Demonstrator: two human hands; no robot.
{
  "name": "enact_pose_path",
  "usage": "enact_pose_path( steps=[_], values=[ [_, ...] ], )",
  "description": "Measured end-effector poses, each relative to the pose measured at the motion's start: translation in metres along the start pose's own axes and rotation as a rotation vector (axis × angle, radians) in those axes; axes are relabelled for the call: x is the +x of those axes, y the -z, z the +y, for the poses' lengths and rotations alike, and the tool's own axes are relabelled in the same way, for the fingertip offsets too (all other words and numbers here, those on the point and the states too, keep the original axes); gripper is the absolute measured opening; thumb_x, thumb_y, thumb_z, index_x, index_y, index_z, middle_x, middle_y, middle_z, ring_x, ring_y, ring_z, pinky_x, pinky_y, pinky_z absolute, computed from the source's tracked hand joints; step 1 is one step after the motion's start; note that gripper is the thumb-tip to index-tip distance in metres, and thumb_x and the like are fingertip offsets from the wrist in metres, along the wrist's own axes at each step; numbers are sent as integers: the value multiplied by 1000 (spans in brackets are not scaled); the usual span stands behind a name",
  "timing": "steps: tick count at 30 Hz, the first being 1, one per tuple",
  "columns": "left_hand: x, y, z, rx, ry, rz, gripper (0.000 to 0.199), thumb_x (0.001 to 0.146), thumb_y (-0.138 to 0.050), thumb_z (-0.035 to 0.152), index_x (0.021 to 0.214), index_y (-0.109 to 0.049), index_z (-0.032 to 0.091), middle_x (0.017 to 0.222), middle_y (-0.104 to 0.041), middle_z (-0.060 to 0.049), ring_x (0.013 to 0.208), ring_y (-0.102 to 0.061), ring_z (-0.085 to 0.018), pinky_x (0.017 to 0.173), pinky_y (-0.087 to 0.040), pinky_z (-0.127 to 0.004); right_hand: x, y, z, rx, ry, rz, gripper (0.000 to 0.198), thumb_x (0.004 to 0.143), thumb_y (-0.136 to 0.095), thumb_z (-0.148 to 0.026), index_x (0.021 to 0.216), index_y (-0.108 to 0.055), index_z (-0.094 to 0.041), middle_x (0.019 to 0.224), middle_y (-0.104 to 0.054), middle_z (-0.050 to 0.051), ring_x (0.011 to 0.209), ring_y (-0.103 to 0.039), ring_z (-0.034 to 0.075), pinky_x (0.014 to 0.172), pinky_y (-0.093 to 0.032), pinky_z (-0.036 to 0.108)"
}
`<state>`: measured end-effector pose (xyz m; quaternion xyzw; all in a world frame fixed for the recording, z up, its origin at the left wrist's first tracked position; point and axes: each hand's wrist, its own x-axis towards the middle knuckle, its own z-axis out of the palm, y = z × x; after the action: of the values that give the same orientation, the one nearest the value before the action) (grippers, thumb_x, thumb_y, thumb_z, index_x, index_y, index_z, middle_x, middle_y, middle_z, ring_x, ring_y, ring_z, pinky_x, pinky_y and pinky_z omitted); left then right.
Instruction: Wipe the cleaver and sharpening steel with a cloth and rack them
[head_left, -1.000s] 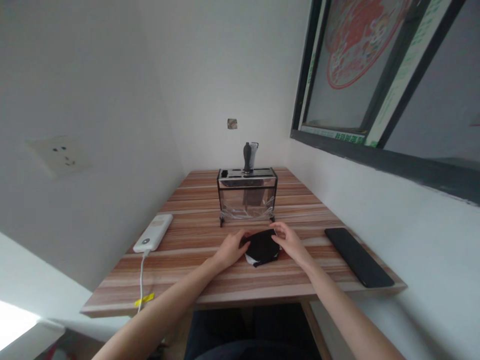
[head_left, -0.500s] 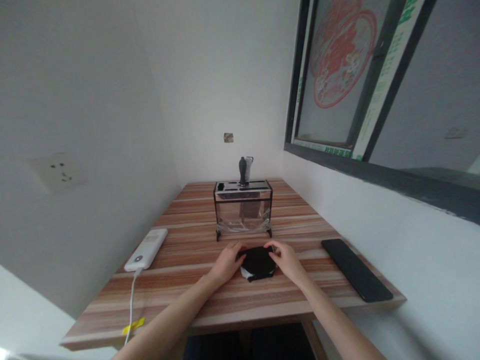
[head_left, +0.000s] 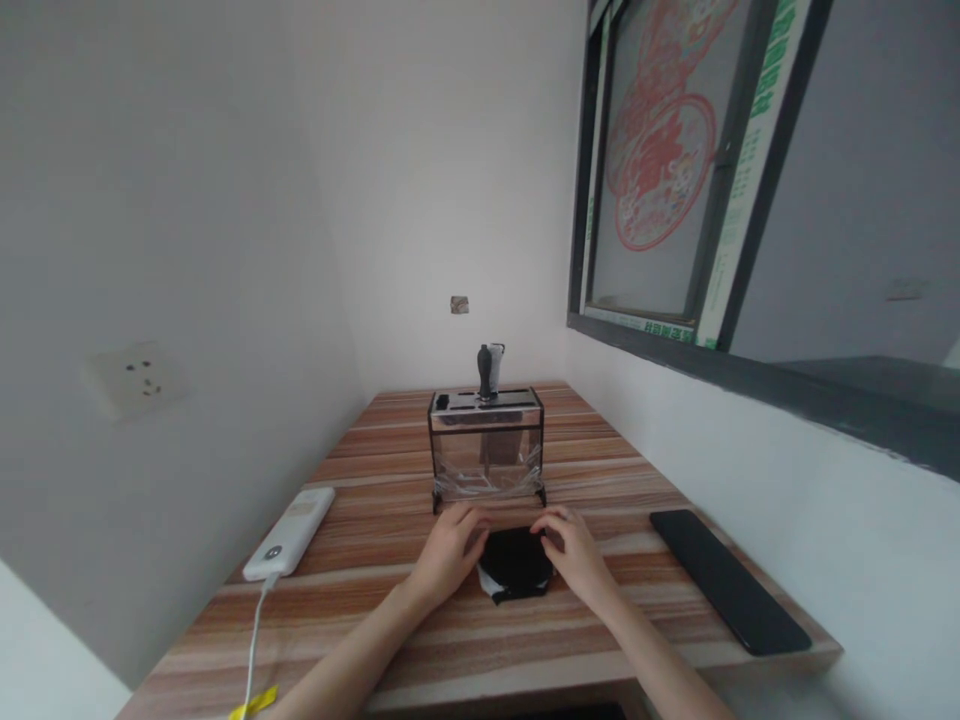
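Observation:
A small flat black bundle (head_left: 516,560), which looks like folded cloth, lies on the wooden table in front of me. White shows along its lower left edge. At its upper left edge, my left hand (head_left: 456,545) has fingers and thumb curled against it. My right hand (head_left: 571,550) pinches at the upper right edge in the same way. The fingertips partly hide both edges. Just beyond the hands stands a clear-sided holder (head_left: 487,465) with a black frame and slotted top. From that top a dark handle (head_left: 484,370) sticks up.
A white power bank (head_left: 292,530) with a white cable (head_left: 253,630) lies at the left, and yellow tape (head_left: 259,702) sits near the front edge. To the right is a black phone (head_left: 727,580). Walls border the table left, right and behind; a dark-framed window (head_left: 652,335) is at right.
The whole view has shifted, so the table and its things sit lower in the picture. Both hands stay at the black bundle's upper edges, with only slight finger movement.

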<state>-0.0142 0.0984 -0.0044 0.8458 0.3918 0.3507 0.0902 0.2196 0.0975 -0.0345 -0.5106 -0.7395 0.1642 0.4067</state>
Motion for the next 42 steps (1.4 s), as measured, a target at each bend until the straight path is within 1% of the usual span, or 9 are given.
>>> enact_pose_path(
  steps=[6,11,13,15,18,22,28,33,42],
  values=[
    [26,42,21,247,-247,-52,23,90,-42,16,103,-60,22,103,-63,-9,96,-56,-21,83,-44,-35,-2,0,-6,25,10,3,24,74,-49,-7,81,-66,-23,99,-59,7,104,-52,26,94,-40,42],
    [77,93,41,370,-385,54,22,90,-42,17,102,-61,19,103,-64,-8,99,-55,-21,87,-43,-36,-3,0,-9,29,31,-23,26,74,-47,-4,82,-65,-21,99,-59,7,102,-53,23,93,-40,38],
    [102,114,47,376,-368,99,21,89,-43,18,102,-60,19,102,-63,-8,99,-56,-21,87,-44,-35,-3,0,-9,29,39,-45,26,74,-46,-4,83,-65,-20,98,-59,7,101,-53,22,93,-40,36],
    [128,132,50,346,-285,128,20,88,-45,19,103,-59,19,104,-63,-8,98,-57,-20,88,-44,-35,-3,0,-10,27,43,-58,26,75,-46,-4,83,-64,-21,98,-59,6,101,-53,22,93,-40,36],
    [162,148,46,291,-31,143,21,84,-52,24,104,-57,19,101,-64,-6,94,-59,-18,84,-46,-32,-3,0,-12,25,45,-58,26,75,-46,-3,83,-64,-20,99,-59,6,102,-53,21,94,-40,36],
    [194,145,32,276,128,123,32,83,-54,36,106,-56,14,96,-67,-8,85,-63,-18,75,-49,-29,-4,3,-17,21,43,-50,25,76,-45,-3,82,-63,-20,98,-59,6,101,-53,21,93,-40,35],
    [214,122,15,325,297,65,39,75,-60,50,93,-62,16,92,-71,-8,84,-66,-21,69,-48,-28,-4,5,-20,6,29,-39,25,76,-45,-4,84,-64,-19,97,-60,6,99,-55,21,90,-42,34],
    [219,116,20,418,377,39,41,72,-59,55,85,-67,17,89,-71,-11,86,-66,-25,67,-47,-29,-5,7,-23,0,26,-27,29,76,-46,-4,95,-63,-19,98,-62,6,97,-56,21,88,-43,34],
    [227,118,22,444,401,-26,44,71,-59,54,90,-70,16,87,-72,-11,83,-68,-25,64,-47,-26,-5,8,-25,-13,31,-46,27,77,-46,-4,92,-63,-19,98,-62,6,99,-56,21,90,-42,34]
  ],
)
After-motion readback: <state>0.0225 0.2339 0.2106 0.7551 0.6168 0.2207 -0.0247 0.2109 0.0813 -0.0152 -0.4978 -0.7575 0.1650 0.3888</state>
